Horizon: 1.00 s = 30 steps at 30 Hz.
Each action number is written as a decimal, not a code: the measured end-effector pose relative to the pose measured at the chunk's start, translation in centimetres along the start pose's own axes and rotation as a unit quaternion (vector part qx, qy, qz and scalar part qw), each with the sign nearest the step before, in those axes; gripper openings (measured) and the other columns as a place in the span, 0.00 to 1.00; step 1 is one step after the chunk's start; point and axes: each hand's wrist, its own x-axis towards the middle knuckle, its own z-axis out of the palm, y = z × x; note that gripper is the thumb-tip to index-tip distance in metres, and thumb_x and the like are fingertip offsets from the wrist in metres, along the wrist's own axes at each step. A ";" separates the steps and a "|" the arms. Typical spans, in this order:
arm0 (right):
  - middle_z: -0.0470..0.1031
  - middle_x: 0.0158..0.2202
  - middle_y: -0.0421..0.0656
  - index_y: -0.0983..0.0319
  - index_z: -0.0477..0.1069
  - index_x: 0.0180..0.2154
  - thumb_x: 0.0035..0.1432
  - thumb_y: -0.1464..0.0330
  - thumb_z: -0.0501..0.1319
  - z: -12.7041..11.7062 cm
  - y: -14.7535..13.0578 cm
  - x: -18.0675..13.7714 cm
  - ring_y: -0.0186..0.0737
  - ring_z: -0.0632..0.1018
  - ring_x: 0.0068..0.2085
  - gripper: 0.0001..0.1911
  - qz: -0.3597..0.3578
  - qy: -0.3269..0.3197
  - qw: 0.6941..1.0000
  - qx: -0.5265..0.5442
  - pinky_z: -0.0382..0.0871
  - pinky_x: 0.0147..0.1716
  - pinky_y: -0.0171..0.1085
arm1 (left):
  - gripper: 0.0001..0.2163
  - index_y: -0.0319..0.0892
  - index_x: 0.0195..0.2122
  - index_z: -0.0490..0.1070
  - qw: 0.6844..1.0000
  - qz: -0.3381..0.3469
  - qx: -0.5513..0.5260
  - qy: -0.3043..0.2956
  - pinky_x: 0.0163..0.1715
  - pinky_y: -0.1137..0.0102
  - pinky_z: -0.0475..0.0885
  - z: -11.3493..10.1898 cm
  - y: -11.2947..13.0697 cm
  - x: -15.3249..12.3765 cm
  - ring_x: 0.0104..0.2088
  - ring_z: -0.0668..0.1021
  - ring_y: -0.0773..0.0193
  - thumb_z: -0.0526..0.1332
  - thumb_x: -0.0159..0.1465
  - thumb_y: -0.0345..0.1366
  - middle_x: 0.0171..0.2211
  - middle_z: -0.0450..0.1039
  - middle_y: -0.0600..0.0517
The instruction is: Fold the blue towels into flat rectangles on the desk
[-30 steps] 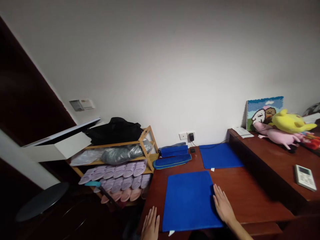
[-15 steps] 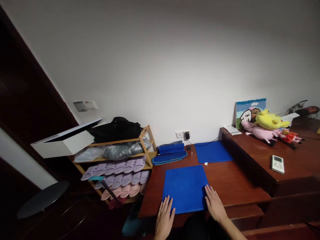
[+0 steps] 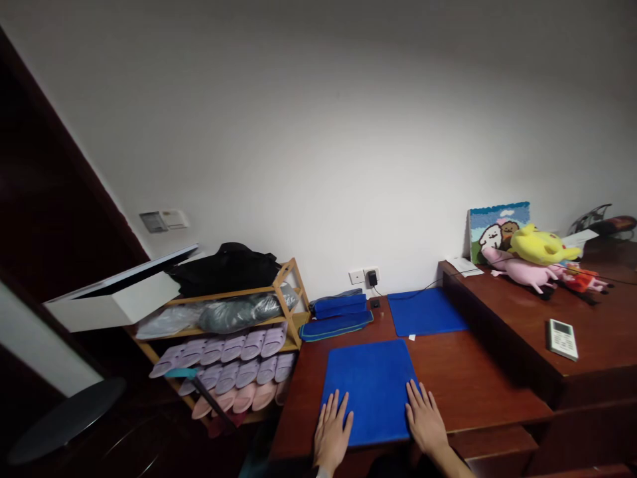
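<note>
A blue mat (image 3: 371,388) lies flat on the dark wooden platform (image 3: 462,382) in front of me. My left hand (image 3: 332,435) rests palm down on the mat's near left corner, fingers spread. Over on the mat's near right edge, my right hand (image 3: 424,425) lies flat as well, fingers stretched out. Neither hand holds anything. A second blue mat (image 3: 425,312) lies farther back, by the wall.
Folded blue cushions (image 3: 338,315) sit by a wall socket (image 3: 363,276). A wooden rack (image 3: 291,299) of several pink slippers stands at left, with a white box (image 3: 114,299) beside it. Plush toys (image 3: 537,255) and a remote (image 3: 562,338) are on the raised step at right.
My left hand moved from beside the mat onto its near left corner. My right hand slid nearer along the right edge. The view shifted slightly.
</note>
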 end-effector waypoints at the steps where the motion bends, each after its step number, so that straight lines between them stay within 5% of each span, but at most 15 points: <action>1: 0.50 0.74 0.39 0.57 0.54 0.73 0.71 0.59 0.41 -0.2 -0.1 0.1 0.50 0.51 0.75 0.33 0.001 -0.005 1.000 0.000 0.45 0.73 0.57 | 0.26 0.55 0.72 0.57 1.000 -0.003 0.002 0.000 0.72 0.50 0.57 0.1 0.0 0.0 0.73 0.57 0.53 0.47 0.74 0.49 0.74 0.52 0.54; 13: 0.49 0.75 0.40 0.61 0.52 0.73 0.72 0.60 0.40 -1.8 0.6 -2.3 0.46 0.50 0.75 0.33 -0.009 -0.013 1.000 0.003 0.43 0.74 0.53 | 0.26 0.50 0.72 0.59 1.000 -0.008 0.019 0.011 0.71 0.49 0.57 -0.5 0.8 -0.6 0.73 0.58 0.52 0.47 0.74 0.46 0.74 0.55 0.50; 16: 0.49 0.75 0.40 0.61 0.52 0.73 0.72 0.58 0.40 -1.5 0.9 -3.0 0.45 0.50 0.75 0.33 -0.016 -0.012 1.000 0.008 0.43 0.74 0.53 | 0.26 0.48 0.72 0.58 0.999 0.039 0.009 0.021 0.72 0.50 0.56 -0.6 3.7 -1.1 0.73 0.58 0.53 0.44 0.75 0.44 0.74 0.55 0.50; 21: 0.50 0.75 0.42 0.61 0.54 0.72 0.73 0.59 0.41 -0.8 1.4 -3.2 0.46 0.51 0.75 0.32 -0.038 0.001 0.999 0.009 0.45 0.74 0.52 | 0.27 0.48 0.74 0.53 0.981 0.177 -0.073 -0.025 0.73 0.52 0.56 0.9 13.3 -1.7 0.74 0.57 0.56 0.42 0.76 0.47 0.75 0.51 0.52; 24: 0.50 0.75 0.43 0.59 0.56 0.72 0.71 0.61 0.44 0.0 2.0 -3.1 0.46 0.52 0.75 0.31 -0.075 0.005 0.997 -0.003 0.45 0.74 0.52 | 0.27 0.48 0.75 0.46 0.972 0.202 -0.111 -0.037 0.74 0.52 0.56 2.2 17.6 -1.8 0.74 0.55 0.57 0.40 0.77 0.46 0.75 0.47 0.53; 27: 0.50 0.75 0.41 0.56 0.56 0.72 0.72 0.62 0.43 0.6 2.4 -2.9 0.45 0.53 0.75 0.30 -0.077 0.015 0.997 -0.014 0.47 0.73 0.52 | 0.28 0.47 0.76 0.41 0.973 0.199 -0.110 -0.046 0.74 0.53 0.54 2.5 18.4 -1.9 0.75 0.52 0.57 0.40 0.77 0.46 0.76 0.43 0.53; 30: 0.50 0.75 0.41 0.59 0.55 0.72 0.73 0.62 0.41 0.6 2.2 -3.0 0.45 0.52 0.75 0.30 -0.064 0.021 0.998 -0.012 0.47 0.74 0.52 | 0.28 0.49 0.76 0.41 0.974 0.202 -0.095 -0.046 0.74 0.52 0.54 2.1 16.5 -2.3 0.75 0.53 0.55 0.42 0.76 0.47 0.76 0.43 0.53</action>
